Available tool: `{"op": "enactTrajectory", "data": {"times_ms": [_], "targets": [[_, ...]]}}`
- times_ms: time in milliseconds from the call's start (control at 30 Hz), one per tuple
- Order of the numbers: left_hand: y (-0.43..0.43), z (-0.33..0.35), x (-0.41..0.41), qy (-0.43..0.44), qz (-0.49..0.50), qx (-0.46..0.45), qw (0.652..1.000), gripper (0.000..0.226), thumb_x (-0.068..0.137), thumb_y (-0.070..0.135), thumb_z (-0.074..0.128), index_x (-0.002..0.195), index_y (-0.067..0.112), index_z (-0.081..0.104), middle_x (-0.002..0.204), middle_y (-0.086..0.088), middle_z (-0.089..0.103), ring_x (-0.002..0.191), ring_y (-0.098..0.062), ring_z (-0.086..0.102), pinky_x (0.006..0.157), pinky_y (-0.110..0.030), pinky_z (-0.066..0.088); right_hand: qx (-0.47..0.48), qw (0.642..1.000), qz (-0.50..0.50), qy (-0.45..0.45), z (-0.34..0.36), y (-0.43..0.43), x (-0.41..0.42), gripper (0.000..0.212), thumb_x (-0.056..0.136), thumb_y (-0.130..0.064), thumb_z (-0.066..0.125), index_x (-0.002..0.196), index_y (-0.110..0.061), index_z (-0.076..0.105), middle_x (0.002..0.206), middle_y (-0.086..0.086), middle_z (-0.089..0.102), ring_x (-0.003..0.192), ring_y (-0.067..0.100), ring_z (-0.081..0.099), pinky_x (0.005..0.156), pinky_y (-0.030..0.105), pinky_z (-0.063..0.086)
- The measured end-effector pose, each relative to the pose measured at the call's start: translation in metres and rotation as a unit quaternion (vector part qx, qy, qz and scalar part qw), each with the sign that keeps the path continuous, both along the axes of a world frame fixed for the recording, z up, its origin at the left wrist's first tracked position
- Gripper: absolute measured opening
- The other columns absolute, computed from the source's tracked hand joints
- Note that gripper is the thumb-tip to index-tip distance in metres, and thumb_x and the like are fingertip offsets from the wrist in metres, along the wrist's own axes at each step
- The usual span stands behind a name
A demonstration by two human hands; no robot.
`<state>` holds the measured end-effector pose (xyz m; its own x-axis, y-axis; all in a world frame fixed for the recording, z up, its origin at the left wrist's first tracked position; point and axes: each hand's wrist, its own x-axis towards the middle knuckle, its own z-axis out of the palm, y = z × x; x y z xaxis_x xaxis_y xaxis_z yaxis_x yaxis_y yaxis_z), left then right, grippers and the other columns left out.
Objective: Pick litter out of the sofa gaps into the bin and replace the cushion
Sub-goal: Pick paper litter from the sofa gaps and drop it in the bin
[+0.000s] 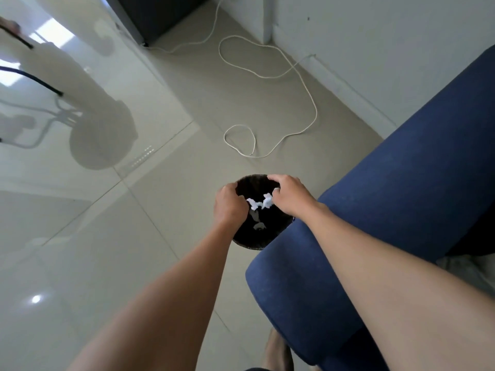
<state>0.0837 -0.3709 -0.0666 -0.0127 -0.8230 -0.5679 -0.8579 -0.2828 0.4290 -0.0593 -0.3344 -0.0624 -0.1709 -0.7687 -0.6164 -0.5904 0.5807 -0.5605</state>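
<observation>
A round black bin point(255, 236) stands on the tiled floor beside the arm of a blue sofa point(401, 183). Both my hands hover over its mouth. My left hand point(229, 204) is curled around a scrap of white crumpled paper point(251, 203). My right hand point(288, 196) pinches another white paper scrap point(267, 200) at its fingertips. A few pale scraps point(258, 225) lie at the bottom of the bin. No cushion is in view.
A white cable point(308, 97) loops across the floor beyond the bin, near the white wall. A dark cabinet point(150, 17) stands at the back. A glass table point(80, 129) fills the left side. My bare foot point(277, 352) shows near the bottom edge.
</observation>
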Motion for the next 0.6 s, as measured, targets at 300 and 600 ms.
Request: {"op": "enactTrajectory", "data": {"times_ms": [300,600], "targets": [[0.024,0.041,-0.068,-0.038,-0.161,-0.055,0.985,0.037,0.091,0.026,0.05,0.123,0.009,0.058,0.125,-0.01,0.053,0.121,-0.029,0.049,0.094,-0.038,0.042,-0.072,0.99,-0.027,0.116,0.041,0.035,-0.064,0.05,0.094,-0.017,0.042,0.143,-0.011,0.039,0.158,0.01,0.025,0.138,0.031,0.037,0.109,0.04,0.033],[0.114,0.098,-0.221,0.02,-0.311,-0.103,0.944,0.04,0.092,0.03,0.049,0.125,0.008,0.056,0.132,-0.006,0.05,0.125,-0.026,0.046,0.096,-0.039,0.042,-0.076,0.963,-0.205,0.155,0.098,0.179,-0.207,0.053,0.096,-0.019,0.044,0.147,-0.011,0.033,0.161,0.008,0.018,0.145,0.025,0.025,0.117,0.043,0.023]]}}
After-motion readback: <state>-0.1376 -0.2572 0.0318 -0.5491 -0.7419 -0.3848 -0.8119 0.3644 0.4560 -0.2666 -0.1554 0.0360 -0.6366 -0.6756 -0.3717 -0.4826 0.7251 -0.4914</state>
